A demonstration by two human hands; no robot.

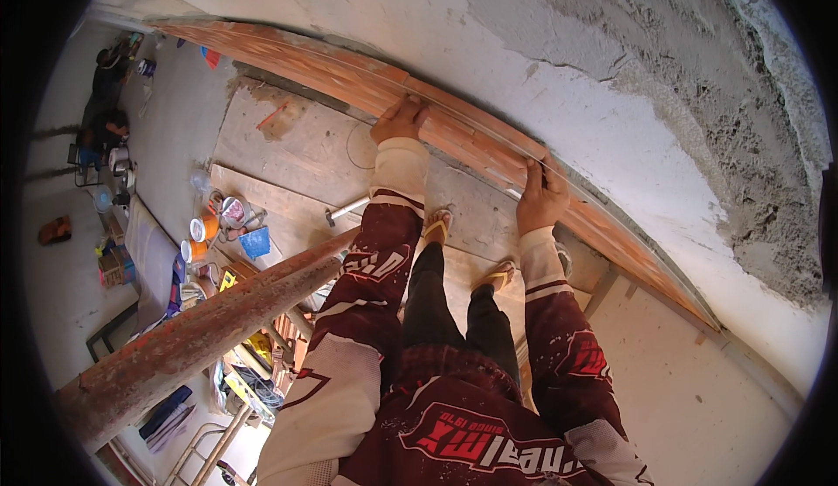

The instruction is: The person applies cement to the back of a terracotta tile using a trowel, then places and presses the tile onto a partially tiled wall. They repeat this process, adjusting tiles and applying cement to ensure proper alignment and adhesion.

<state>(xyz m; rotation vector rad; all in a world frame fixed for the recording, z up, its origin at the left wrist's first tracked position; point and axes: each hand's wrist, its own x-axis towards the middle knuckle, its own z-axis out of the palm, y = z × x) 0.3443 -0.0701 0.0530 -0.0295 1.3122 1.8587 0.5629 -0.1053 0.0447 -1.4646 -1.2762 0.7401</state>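
Note:
A long orange-brown cladding of brick-patterned tiles (297,65) runs along the wall. Between my hands is one reddish brick-patterned tile (476,147), pressed against the wall in line with the others. My left hand (400,121) grips its left end, fingers curled at the upper edge. At the right end my right hand (541,199) is closed on it, fingertips along the top. A thin pale line stretches along the upper edge of the row. Parts of the tile behind my fingers are hidden.
Under my sandalled feet are scaffold boards (471,202), with a hammer (347,210) lying on them. A rusty scaffold pole (209,333) slants across the left. Far below stand orange buckets (204,227) and a blue container (255,242); people are at the far left. Rough grey mortar (724,128) covers the upper right wall.

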